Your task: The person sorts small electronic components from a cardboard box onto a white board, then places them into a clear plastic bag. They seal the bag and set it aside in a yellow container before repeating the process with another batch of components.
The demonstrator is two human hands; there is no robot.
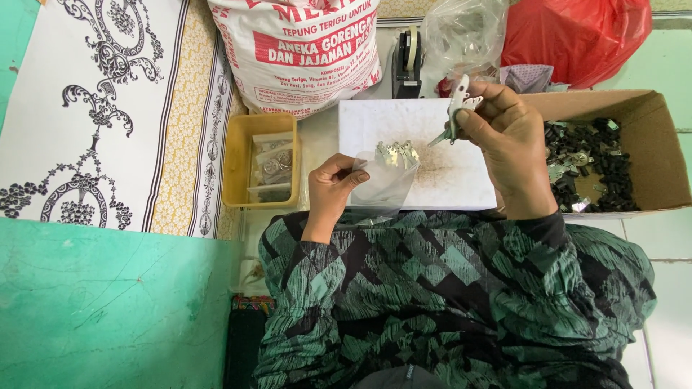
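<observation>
My left hand (pixel 333 189) pinches a small clear plastic bag (pixel 388 181) at its mouth, over the near edge of a white board (pixel 432 137). My right hand (pixel 504 140) is raised above the board and grips several flat silvery metal pieces (pixel 457 101) between thumb and fingers. A small pile of the same metal pieces (pixel 396 153) lies on the board just beyond the bag. My arms wear dark green patterned sleeves.
A cardboard box (pixel 652 126) with black and silvery small parts stands at the right. A yellow tray (pixel 245 162) holding filled little bags sits left of the board. Behind are a white printed sack (pixel 295 50), a tape dispenser (pixel 407 65), a clear bag and a red bag (pixel 577 32).
</observation>
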